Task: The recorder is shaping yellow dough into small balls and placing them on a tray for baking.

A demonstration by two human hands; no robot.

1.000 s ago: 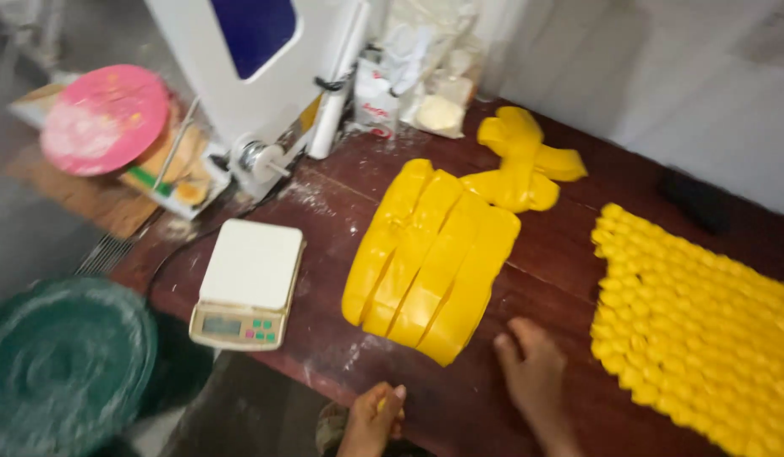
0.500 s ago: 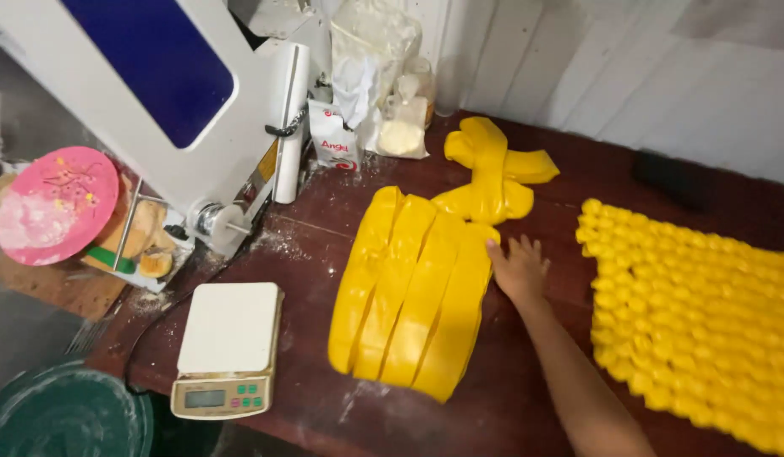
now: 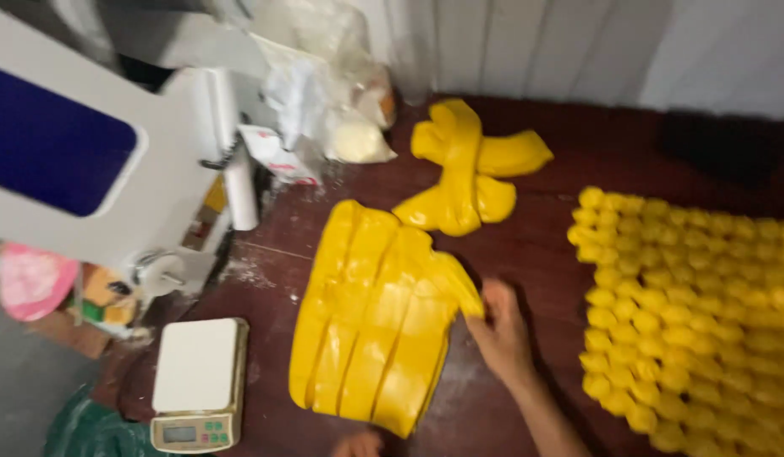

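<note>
Head view is showing us standing at a dark wooden table, with our right hand reaching out to the long slab of yellow dough strips that is lying near the middle of the table. The fingers are closing on the upper right corner of the outermost strip and seem to be pinching its edge, though blur is keeping us from telling how firm the hold is. Our left hand is only just peeking in at the near edge of the table, beside the bottom end of the strips, and we cannot tell whether it is open or closed. Toward the far edge, a knotted lump of yellow dough is sitting just beyond the strips. Along the right edge, rows of small yellow dough balls are lying packed together, well apart from the strips. At the near left corner a white kitchen scale is resting, and behind it a white machine with a blue panel is standing beside some plastic bags.
</note>
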